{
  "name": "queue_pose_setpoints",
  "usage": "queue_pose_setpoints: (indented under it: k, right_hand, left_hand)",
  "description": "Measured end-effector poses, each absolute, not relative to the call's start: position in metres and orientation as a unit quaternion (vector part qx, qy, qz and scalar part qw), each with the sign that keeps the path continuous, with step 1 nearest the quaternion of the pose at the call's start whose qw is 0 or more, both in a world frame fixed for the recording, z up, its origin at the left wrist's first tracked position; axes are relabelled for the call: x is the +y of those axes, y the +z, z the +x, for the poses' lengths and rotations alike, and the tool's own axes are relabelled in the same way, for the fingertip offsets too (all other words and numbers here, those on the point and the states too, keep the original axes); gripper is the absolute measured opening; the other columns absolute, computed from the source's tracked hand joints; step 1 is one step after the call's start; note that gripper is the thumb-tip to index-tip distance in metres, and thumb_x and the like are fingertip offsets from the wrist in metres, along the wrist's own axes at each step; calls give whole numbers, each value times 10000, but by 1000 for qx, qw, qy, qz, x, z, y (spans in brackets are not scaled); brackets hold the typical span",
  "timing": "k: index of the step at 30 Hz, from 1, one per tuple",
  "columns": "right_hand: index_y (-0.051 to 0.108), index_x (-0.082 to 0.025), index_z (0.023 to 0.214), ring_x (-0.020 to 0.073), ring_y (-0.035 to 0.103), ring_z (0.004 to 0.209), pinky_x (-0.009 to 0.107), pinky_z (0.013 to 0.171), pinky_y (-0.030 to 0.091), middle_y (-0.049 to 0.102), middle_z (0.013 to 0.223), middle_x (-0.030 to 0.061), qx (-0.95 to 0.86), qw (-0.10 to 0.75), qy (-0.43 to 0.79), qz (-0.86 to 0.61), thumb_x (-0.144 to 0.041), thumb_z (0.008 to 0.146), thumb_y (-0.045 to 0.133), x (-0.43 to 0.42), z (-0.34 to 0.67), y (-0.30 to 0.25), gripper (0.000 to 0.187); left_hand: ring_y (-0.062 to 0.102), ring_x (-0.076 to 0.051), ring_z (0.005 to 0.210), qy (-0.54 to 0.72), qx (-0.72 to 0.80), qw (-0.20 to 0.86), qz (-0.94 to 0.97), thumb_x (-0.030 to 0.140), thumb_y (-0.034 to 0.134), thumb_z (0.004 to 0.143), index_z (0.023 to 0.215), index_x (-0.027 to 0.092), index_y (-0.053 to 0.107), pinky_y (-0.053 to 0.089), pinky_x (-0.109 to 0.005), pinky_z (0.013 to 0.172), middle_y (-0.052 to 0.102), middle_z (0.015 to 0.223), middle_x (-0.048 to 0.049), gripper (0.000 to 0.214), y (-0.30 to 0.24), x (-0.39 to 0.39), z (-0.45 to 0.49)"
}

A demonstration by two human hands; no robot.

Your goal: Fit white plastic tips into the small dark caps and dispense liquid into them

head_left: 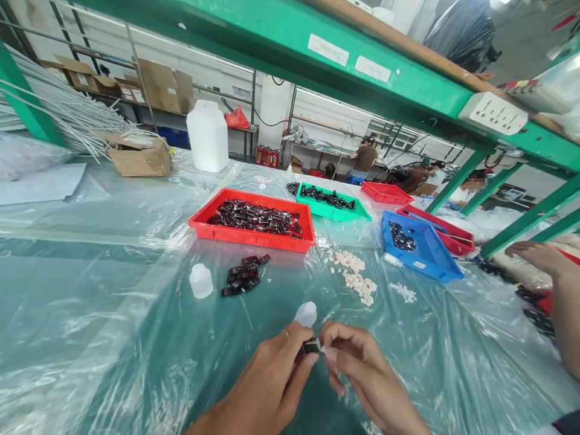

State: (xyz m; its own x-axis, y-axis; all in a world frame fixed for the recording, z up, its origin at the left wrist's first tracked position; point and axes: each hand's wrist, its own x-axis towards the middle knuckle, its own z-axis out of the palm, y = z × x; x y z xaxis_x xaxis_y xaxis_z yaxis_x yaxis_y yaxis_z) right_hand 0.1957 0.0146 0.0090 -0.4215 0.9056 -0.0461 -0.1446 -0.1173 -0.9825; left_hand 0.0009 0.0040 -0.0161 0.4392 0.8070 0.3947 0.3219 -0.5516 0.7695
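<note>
My left hand (276, 368) is closed around a small dark, glossy plastic piece (310, 346), gripped between thumb and fingers. My right hand (362, 368) pinches a tiny whitish part (322, 348) against the right end of that piece. Just beyond my left fingers is a small translucent plastic bottle (306, 314), partly covered by the hand. A loose pile of similar dark pieces (244, 275) lies farther up on the left, beside a white plastic cup-like container (200, 281). Cream-coloured small parts (357, 281) and tiny white parts (403, 293) lie scattered beyond my right hand.
A red tray (254, 240) and a green tray (338, 211) hold many dark pieces. To the right stands a blue tray (421, 266). Another person's arm (566, 308) reaches in at the right edge. A green shelf frame (281, 42) spans overhead; a white jug (207, 138) stands behind.
</note>
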Motion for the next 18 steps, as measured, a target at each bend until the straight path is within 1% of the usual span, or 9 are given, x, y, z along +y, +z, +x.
queue_pose_setpoints:
  k: [3,7,11,14,18]
  right_hand:
    - [659,-177,867,96,363,592,182,468,428,400,712,-40,-481,415,688,-352,-424,897,795,13,194,5,284]
    - [664,-169,867,80,336,541,163,425,433,418,674,-44,-440,414,723,-336,-387,901,801,12,191,2,259]
    - [662,-155,848,61,363,493,155,408,455,431,652,-49,-424,411,744,-311,-357,898,811,15,190,-5,256]
    - [665,-147,872,63,393,516,150,424,493,445,663,-47,-410,410,759,-295,-312,910,801,18,190,-9,217]
    - [651,-137,911,75,472,558,175,464,548,489,674,-47,-384,391,793,-267,-290,929,776,20,192,-14,199]
  left_hand:
    - [583,-159,776,382,359,321,789,228,359,1095,1100,261,489,418,-275,705,577,950,11,134,-14,3,1]
    - [626,-175,838,369,352,333,793,241,353,1093,1100,253,507,457,-290,739,621,1023,-16,155,-13,1,1]
    - [638,-199,843,365,358,335,792,250,337,1093,1079,237,516,477,-315,744,635,1021,-44,180,-15,1,1]
    - [652,-212,860,364,360,338,790,244,329,1089,1081,227,526,497,-323,754,650,1017,-62,198,-16,2,0]
    - [667,-215,885,356,359,345,791,239,340,1087,1155,230,523,513,-312,762,671,1065,-74,196,-15,1,0]
